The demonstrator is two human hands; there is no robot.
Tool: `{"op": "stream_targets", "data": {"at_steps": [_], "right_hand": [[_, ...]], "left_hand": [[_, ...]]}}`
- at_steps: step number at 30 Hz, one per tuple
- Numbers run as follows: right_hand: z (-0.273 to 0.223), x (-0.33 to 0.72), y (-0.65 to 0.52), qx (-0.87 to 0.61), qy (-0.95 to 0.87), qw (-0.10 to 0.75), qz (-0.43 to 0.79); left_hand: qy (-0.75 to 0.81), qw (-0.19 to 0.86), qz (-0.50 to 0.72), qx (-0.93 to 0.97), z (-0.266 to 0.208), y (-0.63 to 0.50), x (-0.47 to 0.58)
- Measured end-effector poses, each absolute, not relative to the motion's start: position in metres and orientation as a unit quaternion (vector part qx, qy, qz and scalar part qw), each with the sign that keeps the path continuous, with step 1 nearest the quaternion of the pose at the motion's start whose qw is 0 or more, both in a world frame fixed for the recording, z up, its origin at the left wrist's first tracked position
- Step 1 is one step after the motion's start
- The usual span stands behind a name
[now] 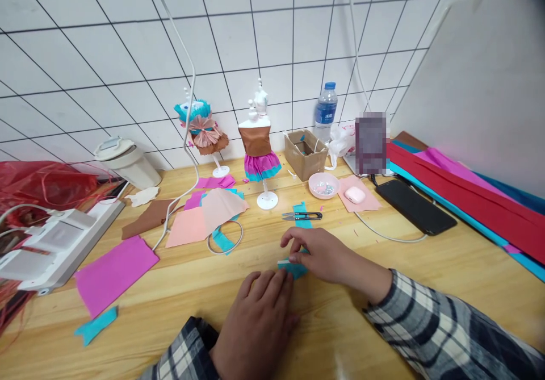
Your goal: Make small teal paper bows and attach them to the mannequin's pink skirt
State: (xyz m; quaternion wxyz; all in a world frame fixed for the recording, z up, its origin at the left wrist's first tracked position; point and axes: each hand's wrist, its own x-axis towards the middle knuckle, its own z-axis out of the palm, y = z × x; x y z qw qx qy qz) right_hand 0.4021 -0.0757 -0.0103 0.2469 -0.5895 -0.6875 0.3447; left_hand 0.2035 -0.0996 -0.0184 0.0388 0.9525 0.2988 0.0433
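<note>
You are at a small craft or dressmaking corner; whether it belongs to a home or a workshop cannot be told. Your wooden table (170,312) meets a white-tiled wall (272,39), and it bears a miniature dressed mannequin (256,141) far off, thread snips (313,216) nearer, and a magenta sheet (117,275) at left.

The left hand (260,314) lies palm down on the tabletop (187,295), touching a small blue scrap (294,271). The right hand (320,252) curls over the same scrap. Little scissors (305,216) lie just past it.
</note>
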Motion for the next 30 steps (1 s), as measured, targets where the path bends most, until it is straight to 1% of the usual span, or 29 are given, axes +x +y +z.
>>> {"op": "stream_targets", "data": {"at_steps": [2,6,10,12,15,18,22,27,30], "right_hand": [[-0.009,0.402,-0.074,-0.578,-0.697,0.233,0.355],[-0.011,0.401,-0.073,-0.560,-0.705,0.231,0.369],[-0.011,0.403,-0.072,-0.565,-0.714,0.230,0.343],[-0.009,0.407,-0.071,-0.563,-0.705,0.254,0.348],[-0.007,0.414,-0.070,-0.561,-0.664,0.319,0.378],[-0.011,0.424,-0.067,-0.589,-0.623,0.363,0.366],[-0.017,0.444,-0.064,-0.610,-0.617,0.348,0.356],[-0.006,0.481,-0.068,-0.583,-0.613,0.325,0.422],[-0.001,0.483,-0.071,-0.576,-0.597,0.342,0.442]], "left_hand": [[0.300,0.038,0.044,0.952,-0.019,-0.100,0.203],[0.306,0.023,0.062,0.950,-0.020,-0.102,0.202],[0.307,0.010,0.066,0.949,-0.024,-0.103,0.199],[0.306,0.005,0.068,0.949,-0.024,-0.103,0.198],[0.323,0.000,0.077,0.943,-0.021,-0.100,0.196],[0.349,0.016,0.065,0.935,-0.015,-0.095,0.196],[0.366,0.041,0.058,0.928,-0.007,-0.090,0.197],[0.372,0.057,0.084,0.923,-0.004,-0.087,0.193],[0.381,0.080,0.129,0.912,-0.005,-0.084,0.189]]}}
